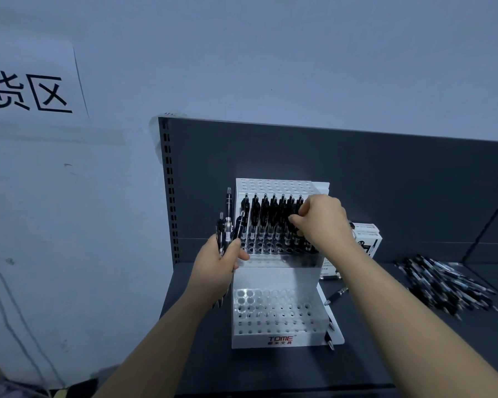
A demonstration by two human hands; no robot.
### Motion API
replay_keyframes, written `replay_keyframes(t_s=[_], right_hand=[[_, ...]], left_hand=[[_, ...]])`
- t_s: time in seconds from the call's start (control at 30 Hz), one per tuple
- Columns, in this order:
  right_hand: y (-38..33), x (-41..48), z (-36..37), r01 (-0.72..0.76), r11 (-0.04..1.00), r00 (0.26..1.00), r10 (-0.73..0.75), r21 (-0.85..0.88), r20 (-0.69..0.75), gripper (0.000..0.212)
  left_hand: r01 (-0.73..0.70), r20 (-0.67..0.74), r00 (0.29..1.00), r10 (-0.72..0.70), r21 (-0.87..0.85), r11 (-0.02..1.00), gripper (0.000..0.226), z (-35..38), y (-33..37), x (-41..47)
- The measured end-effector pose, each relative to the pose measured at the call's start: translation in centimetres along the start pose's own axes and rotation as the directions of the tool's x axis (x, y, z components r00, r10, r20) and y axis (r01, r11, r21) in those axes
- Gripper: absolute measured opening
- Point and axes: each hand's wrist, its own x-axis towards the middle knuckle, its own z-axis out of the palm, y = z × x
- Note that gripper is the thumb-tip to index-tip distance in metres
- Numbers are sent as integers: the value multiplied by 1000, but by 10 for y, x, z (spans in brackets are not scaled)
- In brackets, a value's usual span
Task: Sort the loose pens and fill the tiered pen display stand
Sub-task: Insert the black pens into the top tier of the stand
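A white tiered pen display stand (279, 338) stands on the dark shelf. Its middle tier holds several black pens (266, 216) upright in rows; the lowest tier's holes (273, 310) have no pens in them. My left hand (223, 261), just left of the stand, grips a bundle of three black pens (227, 225) pointing up. My right hand (324, 222) is over the right end of the filled tier, fingers pinched on a black pen there. A pile of loose black pens (446, 284) lies on the shelf to the right.
A white pen box (368, 242) stands behind the stand's right side. Single pens (335, 295) lie beside the stand and one (329, 341) lies near its base. The dark shelf back panel (357, 168) rises behind; a wall with a paper sign (32, 90) is to the left.
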Motion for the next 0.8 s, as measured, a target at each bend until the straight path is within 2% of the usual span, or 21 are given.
replay_keyframes(t_s=[0.1, 0.2, 0.3, 0.47, 0.57, 0.63, 0.7, 0.8], right_hand=[[-2, -5, -6, 61, 978, 998, -56, 199, -27, 20], [-15, -17, -10, 109, 909, 976, -174, 403, 128, 17], [-20, -22, -10, 57, 871, 923, -232, 488, 306, 18], [-14, -19, -10, -70, 778, 919, -193, 624, 344, 12], [-6, -11, -19, -125, 699, 951, -118, 704, 287, 17], [-1, -5, -30, -105, 671, 984, -38, 734, 175, 15], [4, 0, -40, -52, 691, 999, 36, 721, 38, 15], [6, 6, -44, -2, 757, 994, 74, 654, -82, 14]], left_hand=[[-8, 34, 999, 10, -70, 997, 31, 1, 6, -4], [-4, 73, 997, 15, -140, 990, 28, 5, 14, -5], [-35, 133, 990, 52, -128, 991, 26, 12, 23, -6], [-42, 158, 985, 65, -147, 988, 22, 17, 19, -3], [-34, 76, 996, 42, -112, 993, 24, 14, 4, 1], [-24, 16, 1000, 26, -87, 996, 29, 11, -2, 4], [5, -29, 1000, -7, -77, 997, 31, 8, -5, 6], [-5, -82, 997, 12, 89, 996, 42, 3, -11, 10]])
